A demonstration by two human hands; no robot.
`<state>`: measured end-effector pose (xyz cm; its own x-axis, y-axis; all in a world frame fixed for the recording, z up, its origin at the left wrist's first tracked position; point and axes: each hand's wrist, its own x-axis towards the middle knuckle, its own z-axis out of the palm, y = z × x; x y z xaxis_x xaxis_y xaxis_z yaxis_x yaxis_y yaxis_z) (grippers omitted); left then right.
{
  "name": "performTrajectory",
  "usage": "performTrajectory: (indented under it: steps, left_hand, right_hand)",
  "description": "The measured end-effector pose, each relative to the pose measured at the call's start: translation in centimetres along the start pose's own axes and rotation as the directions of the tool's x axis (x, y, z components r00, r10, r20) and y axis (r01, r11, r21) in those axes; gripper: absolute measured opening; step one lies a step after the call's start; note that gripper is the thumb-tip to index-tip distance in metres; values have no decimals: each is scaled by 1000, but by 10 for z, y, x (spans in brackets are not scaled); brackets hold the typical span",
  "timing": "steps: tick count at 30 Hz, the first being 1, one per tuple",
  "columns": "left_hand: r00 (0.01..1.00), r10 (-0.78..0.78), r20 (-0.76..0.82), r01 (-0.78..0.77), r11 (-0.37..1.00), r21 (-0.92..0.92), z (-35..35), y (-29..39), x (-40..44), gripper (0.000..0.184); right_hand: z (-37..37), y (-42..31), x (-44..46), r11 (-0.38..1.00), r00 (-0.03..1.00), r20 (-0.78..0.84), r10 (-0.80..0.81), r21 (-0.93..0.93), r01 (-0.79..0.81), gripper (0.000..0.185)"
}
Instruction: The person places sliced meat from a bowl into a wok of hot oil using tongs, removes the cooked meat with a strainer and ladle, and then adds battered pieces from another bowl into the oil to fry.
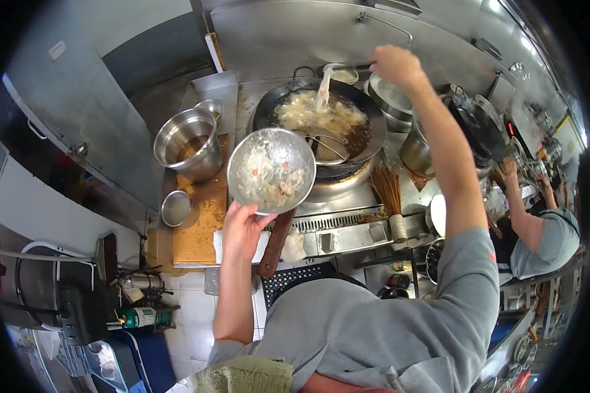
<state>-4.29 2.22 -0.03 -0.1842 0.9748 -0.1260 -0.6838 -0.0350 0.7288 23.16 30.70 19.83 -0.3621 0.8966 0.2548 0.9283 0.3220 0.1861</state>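
Observation:
My left hand [241, 232] grips a round metal bowl [236, 173] at its near rim and tilts it. Pale wet batter and food pieces with red bits lie inside the bowl. My right hand [396, 65] is raised beyond the far right of the black wok [377, 131], its fingers curled in; what they hold, if anything, is hidden. A pale battered strip of food [324, 88] hangs in the air over the wok, apart from that hand. Battered pieces [301, 111] bubble in the oil. A round strainer [329, 149] rests at the wok's near side.
Left of the wok stand a tall metal pot [203, 160] and a small metal cup [177, 208]. A bamboo brush [388, 187] leans at the front right. Metal pots [390, 98] stand behind it. Another person [541, 236] works at the far right.

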Motion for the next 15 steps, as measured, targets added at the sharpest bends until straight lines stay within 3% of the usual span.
performTrajectory:
  steps: [5, 8, 10, 12, 14, 15]
  left_hand:
    - [987, 54, -153, -51, 998, 26, -21, 10, -37, 48]
    - [980, 81, -182, -84, 996, -8, -33, 18, -51, 41]
    - [975, 108, -194, -115, 993, -25, -36, 23, -60, 38]
    - [968, 144, -206, -151, 988, -21, -36, 30, -62, 35]
    - [970, 167, -175, -170, 986, 2, -42, 33, -58, 31]
    - [971, 178, -160, -178, 984, 16, -45, 34, -57, 29]
  right_hand:
    - [82, -23, 37, 996, 996, 32, 84, -14, -83, 25]
    - [94, -12, 54, 956, 960, -36, 278, 104, -273, 34]
    - [68, -3, 50, 936, 949, -51, 310, 190, -295, 34]
    - [46, 16, 45, 957, 962, -164, 219, 231, -178, 35]
    - [9, 18, 5, 948, 940, -340, -29, 288, 134, 42]
    - [-17, 10, -18, 914, 967, -246, -66, 373, 158, 41]
